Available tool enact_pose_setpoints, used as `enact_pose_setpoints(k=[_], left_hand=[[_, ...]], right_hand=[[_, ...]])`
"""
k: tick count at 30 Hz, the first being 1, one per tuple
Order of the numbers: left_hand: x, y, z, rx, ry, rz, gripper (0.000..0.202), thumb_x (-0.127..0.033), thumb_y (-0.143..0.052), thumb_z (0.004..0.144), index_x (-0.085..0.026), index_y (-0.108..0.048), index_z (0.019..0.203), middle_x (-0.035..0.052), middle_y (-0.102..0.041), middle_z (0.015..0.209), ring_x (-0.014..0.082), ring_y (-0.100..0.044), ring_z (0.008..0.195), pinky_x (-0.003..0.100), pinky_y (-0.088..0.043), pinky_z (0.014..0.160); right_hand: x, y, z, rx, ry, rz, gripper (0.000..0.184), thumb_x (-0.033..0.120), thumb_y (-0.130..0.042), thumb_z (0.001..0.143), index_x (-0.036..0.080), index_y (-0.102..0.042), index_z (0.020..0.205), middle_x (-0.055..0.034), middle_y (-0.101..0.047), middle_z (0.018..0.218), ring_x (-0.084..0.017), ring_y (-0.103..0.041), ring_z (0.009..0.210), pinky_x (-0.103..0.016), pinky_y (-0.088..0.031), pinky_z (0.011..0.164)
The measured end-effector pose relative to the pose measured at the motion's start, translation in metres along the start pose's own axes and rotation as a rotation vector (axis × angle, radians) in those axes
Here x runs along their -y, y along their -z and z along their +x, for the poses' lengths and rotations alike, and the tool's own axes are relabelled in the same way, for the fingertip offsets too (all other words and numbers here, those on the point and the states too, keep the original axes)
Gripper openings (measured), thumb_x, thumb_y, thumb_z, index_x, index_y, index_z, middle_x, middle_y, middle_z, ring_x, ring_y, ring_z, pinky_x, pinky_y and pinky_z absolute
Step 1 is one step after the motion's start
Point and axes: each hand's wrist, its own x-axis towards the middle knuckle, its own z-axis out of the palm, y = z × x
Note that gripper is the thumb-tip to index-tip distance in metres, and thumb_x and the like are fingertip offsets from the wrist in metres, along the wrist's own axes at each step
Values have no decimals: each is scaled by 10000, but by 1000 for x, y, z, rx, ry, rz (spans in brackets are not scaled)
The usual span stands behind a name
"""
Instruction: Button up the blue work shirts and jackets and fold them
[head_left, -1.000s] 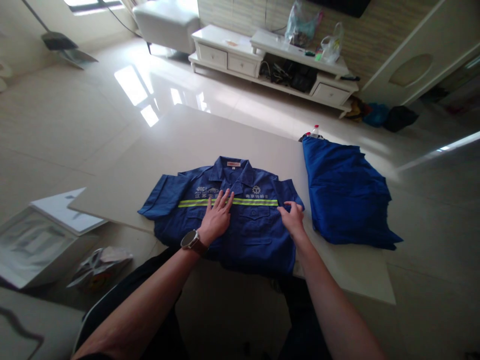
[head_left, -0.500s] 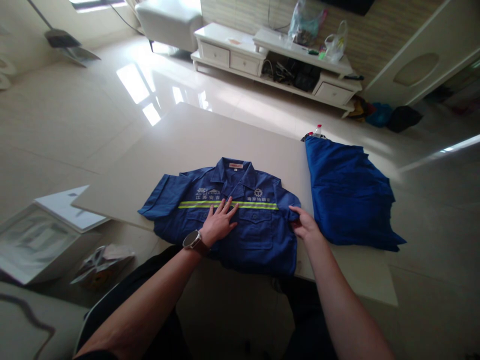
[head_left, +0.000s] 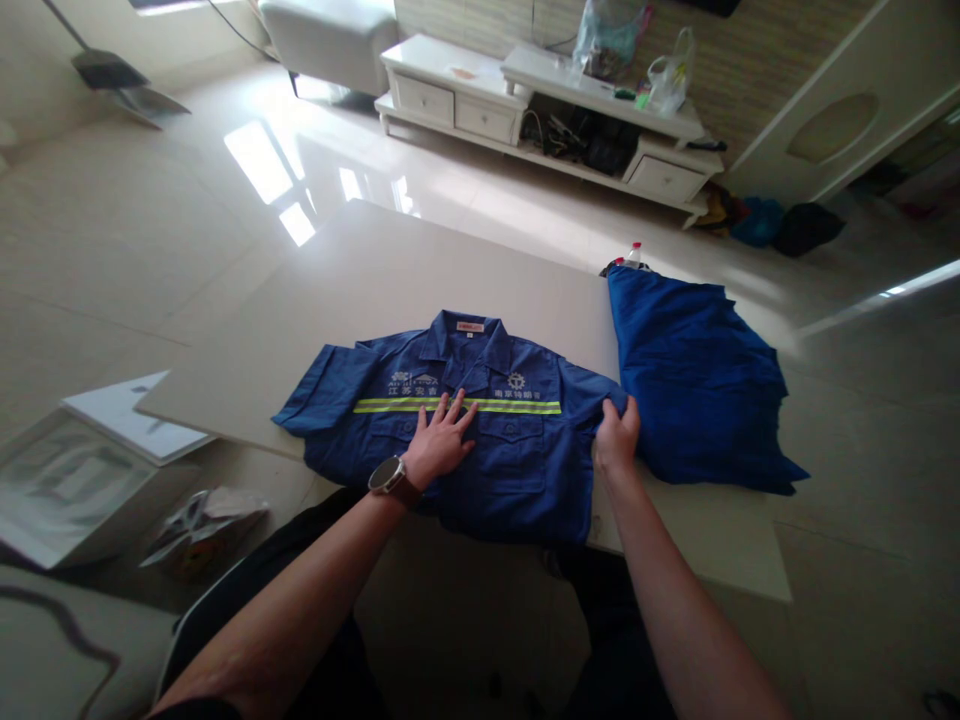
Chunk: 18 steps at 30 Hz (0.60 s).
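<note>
A blue short-sleeved work shirt (head_left: 517, 455) with a yellow reflective stripe lies face up on a pale table (head_left: 405, 270), collar away from me. My left hand (head_left: 441, 440), a watch on its wrist, presses flat on the shirt's chest with fingers spread. My right hand (head_left: 618, 436) is closed on the shirt's right sleeve at its outer edge, pulling the sleeve outward. The shirt's hem hangs over the table's near edge.
A pile of brighter blue cloth (head_left: 694, 380) lies on the table's right part, beside my right hand. A small bottle (head_left: 632, 255) stands behind the pile. Flat boxes (head_left: 82, 460) and a bag sit on the floor at left. A white TV cabinet (head_left: 547, 120) stands far back.
My right hand has moved rightward from the shirt's right chest to its sleeve and closed on it, drawing the sleeve out. My left hand stays flat on the chest.
</note>
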Motion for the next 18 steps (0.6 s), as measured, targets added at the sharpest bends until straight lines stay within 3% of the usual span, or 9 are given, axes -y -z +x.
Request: enact_pose_setpoints(k=[4, 6, 8, 14, 16, 18], left_hand=[[0, 2, 0, -2, -4, -2, 740, -369, -527, 993, -295, -217, 1662, 92, -28, 1749, 404, -45, 1609, 739, -150, 1222], [0, 2, -1, -9, -8, -2, 743, -367, -539, 987, -299, -228, 1659, 100, -41, 1749, 406, -47, 1609, 737, -155, 1221], [1, 2, -2, -8, -13, -5, 746, -363, -545, 981, -301, -235, 1656, 107, -50, 1749, 408, -53, 1608, 736, -163, 1219], [5, 1, 2, -5, -43, -83, 748, -384, -547, 972, -335, -238, 1652, 95, -79, 1754, 417, -60, 1606, 742, -174, 1210], [13, 11, 5, -16, -48, -153, 718, -422, -540, 977, -353, -273, 1639, 99, -140, 1748, 407, -153, 1596, 693, -234, 1216], [31, 30, 5, -103, 14, -194, 663, -449, -540, 972, -345, -362, 1602, 114, -240, 1716, 389, -279, 1552, 619, -322, 1205]], right_hand=[[15, -17, -38, 601, 396, -275, 351, 369, -609, 883, 210, -671, 1190, -131, -649, 1368, -281, -557, 1336, -476, -411, 1147], [16, -23, -50, 794, 510, -449, 456, 392, -675, 871, 243, -643, 1300, -104, -556, 1509, -284, -411, 1486, -532, -295, 1227], [13, -26, -56, 827, 525, -596, 530, 444, -682, 894, 266, -603, 1387, -92, -496, 1570, -283, -317, 1544, -568, -218, 1253], [-2, -26, -55, 821, 449, -748, 518, 430, -523, 1011, 324, -506, 1518, -42, -393, 1647, -277, -236, 1579, -557, -224, 1258], [-5, -26, -54, 834, 450, -761, 535, 428, -517, 1012, 336, -479, 1538, -27, -362, 1664, -279, -215, 1585, -560, -209, 1264], [-6, -27, -54, 836, 443, -765, 526, 443, -492, 1023, 328, -480, 1536, -26, -354, 1668, -284, -215, 1584, -569, -212, 1260]])
